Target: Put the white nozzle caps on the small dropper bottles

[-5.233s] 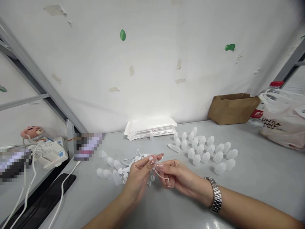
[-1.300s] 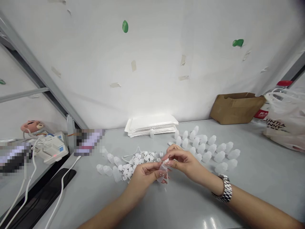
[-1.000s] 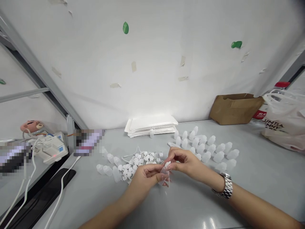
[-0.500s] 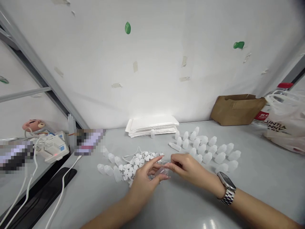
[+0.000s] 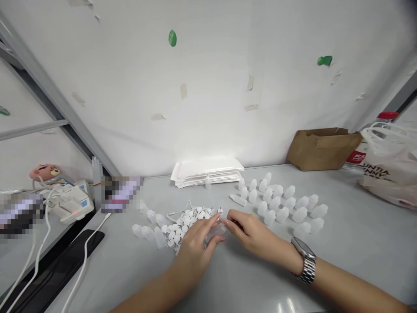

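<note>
Where the two hands meet low over the table [image 5: 358, 237], the small bottle [image 5: 215, 232] sits on its side, just right of the cap pile; it is translucent plastic with a rounded body. The left hand [image 5: 195, 245] pinches it between the thumb and nearly straight fingers. The right hand [image 5: 250, 232] is half curled with its fingertips at the bottle's end; can't tell if it actually grips. There is a steel link watch [image 5: 304, 261] on the right wrist. Just beyond the left fingers is a loose heap of small white caps [image 5: 189, 217], with uncapped clear bottles [image 5: 150, 230] lying beside it. Right of the hands, frosted capped bottles [image 5: 286, 204] stand in rough rows. At the wall are a flat stack of white sheets [image 5: 206, 169], a creased cardboard box [image 5: 322, 148] and a crinkled plastic bag [image 5: 387, 169]. The tabletop is smooth matte grey.
</note>
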A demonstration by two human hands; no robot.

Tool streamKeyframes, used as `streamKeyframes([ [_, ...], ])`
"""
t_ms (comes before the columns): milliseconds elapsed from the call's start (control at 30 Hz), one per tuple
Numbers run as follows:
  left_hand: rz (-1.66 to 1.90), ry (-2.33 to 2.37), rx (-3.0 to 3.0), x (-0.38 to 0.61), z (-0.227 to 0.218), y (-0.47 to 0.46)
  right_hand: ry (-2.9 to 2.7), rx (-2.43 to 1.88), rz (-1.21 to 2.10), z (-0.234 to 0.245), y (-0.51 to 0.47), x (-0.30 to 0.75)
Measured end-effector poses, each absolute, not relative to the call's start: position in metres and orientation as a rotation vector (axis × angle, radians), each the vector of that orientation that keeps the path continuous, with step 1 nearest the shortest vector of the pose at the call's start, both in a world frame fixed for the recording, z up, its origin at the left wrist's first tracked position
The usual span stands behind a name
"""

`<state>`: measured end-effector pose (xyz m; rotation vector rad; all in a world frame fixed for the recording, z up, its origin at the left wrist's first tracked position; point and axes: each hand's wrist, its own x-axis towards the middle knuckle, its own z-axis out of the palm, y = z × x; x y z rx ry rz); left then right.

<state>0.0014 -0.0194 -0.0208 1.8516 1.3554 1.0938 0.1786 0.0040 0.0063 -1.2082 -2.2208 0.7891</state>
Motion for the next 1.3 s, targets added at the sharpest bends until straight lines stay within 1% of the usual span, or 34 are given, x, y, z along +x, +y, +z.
streamKeyframes([
  [133,1.043,1.428,1.754,0.004,-0.015,-0.019,-2.228,-1.204,0.871,0.014,0.006,0.182],
  [267,0.948,1.438,1.597,0.006,-0.007,-0.02,-2.367,-1.08,0.786,0.02,0.008,0.189],
  [367,0.994,1.419,1.699,0.004,-0.01,-0.02,-2.41,-1.083,0.694,0.017,0.006,0.188],
  [433,1.055,1.385,1.857,0.003,-0.015,-0.02,-2.352,-1.124,0.724,0.014,0.005,0.183],
  [500,1.102,1.342,2.035,0.001,-0.021,-0.021,-2.223,-1.167,0.872,0.01,0.004,0.179],
  [600,1.133,1.306,2.262,-0.001,-0.026,-0.021,-1.962,-1.198,1.24,0.005,0.005,0.174],
  [667,1.133,1.286,2.31,-0.002,-0.027,-0.021,-1.816,-1.191,1.468,0.002,0.008,0.173],
  [700,1.139,1.285,2.279,-0.002,-0.025,-0.02,-1.768,-1.179,1.548,0.002,0.009,0.173],
  [767,1.157,1.32,2.084,0.0,-0.02,-0.018,-1.718,-1.155,1.603,0.003,0.01,0.174],
  [867,1.14,1.36,1.54,0.001,-0.008,-0.011,-1.669,-1.142,1.507,0.007,0.012,0.177],
  [933,1.111,1.239,1.191,0.0,-0.002,-0.006,-1.623,-1.134,1.438,0.009,0.012,0.177],
  [1000,1.122,1.074,0.968,-0.001,0.001,-0.002,-1.597,-1.109,1.414,0.01,0.012,0.176],
  [1133,1.162,0.873,0.808,-0.002,0.0,0.0,-1.585,-1.029,1.47,0.006,0.01,0.171],
  [1300,1.153,0.857,0.821,-0.002,0.0,-0.002,-1.429,-0.953,1.715,-0.003,0.008,0.165],
])
